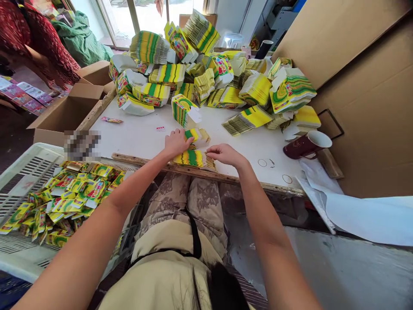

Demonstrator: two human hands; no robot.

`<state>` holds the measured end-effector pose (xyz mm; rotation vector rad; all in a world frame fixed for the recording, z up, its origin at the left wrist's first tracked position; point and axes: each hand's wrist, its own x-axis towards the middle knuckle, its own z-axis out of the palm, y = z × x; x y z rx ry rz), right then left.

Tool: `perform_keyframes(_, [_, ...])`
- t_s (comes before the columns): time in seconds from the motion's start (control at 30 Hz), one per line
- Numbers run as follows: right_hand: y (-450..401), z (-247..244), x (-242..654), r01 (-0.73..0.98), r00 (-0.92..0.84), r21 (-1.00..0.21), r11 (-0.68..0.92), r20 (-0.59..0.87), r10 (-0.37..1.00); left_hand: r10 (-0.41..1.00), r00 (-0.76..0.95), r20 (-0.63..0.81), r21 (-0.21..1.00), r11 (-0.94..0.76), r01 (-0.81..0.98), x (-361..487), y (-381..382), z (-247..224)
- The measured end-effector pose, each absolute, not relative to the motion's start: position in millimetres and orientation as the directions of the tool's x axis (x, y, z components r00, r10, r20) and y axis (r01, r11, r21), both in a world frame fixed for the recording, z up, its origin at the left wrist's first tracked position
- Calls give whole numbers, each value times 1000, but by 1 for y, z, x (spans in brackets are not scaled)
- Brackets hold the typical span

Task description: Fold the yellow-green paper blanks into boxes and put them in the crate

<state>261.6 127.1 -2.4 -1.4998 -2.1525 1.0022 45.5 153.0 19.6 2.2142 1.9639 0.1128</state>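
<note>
Close to the table's near edge, a fanned stack of flat yellow-and-green cartons (195, 159) lies in front of me. Just behind it is a smaller bunch of the same cartons (202, 137), its pale flaps facing right. My left hand (177, 143) is curled over the left end of this bunch, thumb and fingers on the cartons. At the right end of the front stack, my right hand (223, 155) has its fingertips pinched together on a carton edge. An upright bundle of cartons (183, 111) stands beyond my left hand.
Many carton bundles (151, 47) are heaped along the table's back. At right are a dark mug (306, 144), rubber bands (287, 178) and large cardboard (364, 94). A white crate (16, 176) of small folded boxes stands left, near an open cardboard box (69, 107). Another person (38, 47) is upper left.
</note>
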Motion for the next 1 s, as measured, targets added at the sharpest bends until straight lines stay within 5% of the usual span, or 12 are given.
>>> perform_keyframes(0.2, [136,-20,248,782,-177,-577,236,157,972,990,131,-53,177,-119,977,46,151,19])
perform_keyframes(0.43, [125,-19,241,885,-177,-381,267,255,951,990,133,-53,170,-123,978,46,151,18])
perform_keyframes(0.77, [133,-10,238,901,-224,-323,290,225,948,990,118,-73,164,-105,981,47,149,22])
perform_keyframes(1.0, [147,-4,221,934,-83,-338,114,104,991,987,147,-59,169,-135,976,46,148,20])
